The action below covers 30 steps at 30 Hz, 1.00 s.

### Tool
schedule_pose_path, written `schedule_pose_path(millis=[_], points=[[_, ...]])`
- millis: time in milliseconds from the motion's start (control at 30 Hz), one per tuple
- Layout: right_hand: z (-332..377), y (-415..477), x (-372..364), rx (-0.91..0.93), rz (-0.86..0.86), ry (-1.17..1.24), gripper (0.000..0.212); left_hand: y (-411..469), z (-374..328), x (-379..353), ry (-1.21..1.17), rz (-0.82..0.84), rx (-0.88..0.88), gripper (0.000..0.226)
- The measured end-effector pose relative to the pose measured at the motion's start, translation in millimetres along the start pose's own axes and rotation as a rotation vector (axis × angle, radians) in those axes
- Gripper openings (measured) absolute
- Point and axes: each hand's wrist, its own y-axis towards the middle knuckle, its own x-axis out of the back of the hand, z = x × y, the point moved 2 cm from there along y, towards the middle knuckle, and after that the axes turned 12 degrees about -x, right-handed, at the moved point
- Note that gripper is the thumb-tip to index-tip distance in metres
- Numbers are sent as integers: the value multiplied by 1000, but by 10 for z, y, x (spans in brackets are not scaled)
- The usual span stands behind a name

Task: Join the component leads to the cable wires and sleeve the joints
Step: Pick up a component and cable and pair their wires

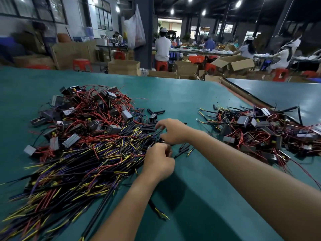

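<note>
A big heap of black cables with yellow, purple and red wire ends (83, 164) covers the left of the green table (182, 101). Grey box components with red leads (97, 105) lie on its far side. Short black sleeve tubes (156, 112) are scattered beyond my hands. My left hand (159, 161) is curled, pinching dark wires at the heap's right edge. My right hand (172, 131) sits just beyond it, thumb and fingers pinching a small black piece; what exactly it is stays hidden. A black cable (156, 208) runs under my left forearm.
A second heap of grey components with red leads and cables (264, 129) lies at the right. A table seam (243, 93) runs diagonally at the far right. Beyond the table are cardboard boxes (232, 63), red stools (81, 64) and several seated people.
</note>
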Motion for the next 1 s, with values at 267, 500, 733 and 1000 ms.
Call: schedule_pose_path(millis=[267,500,733,1000], points=[[407,233,-122,159,62,-4,25,-6,-3,-54,-39,27,-14,27],[495,311,-195,187,25,-149,19,-32,-19,-36,-20,-64,-27,25],[494,225,-192,172,-50,-132,28,-40,-26,-12,63,-51,-59,30],[393,-48,-18,219,141,65,26,-23,-35,-62,122,40,-64,20]])
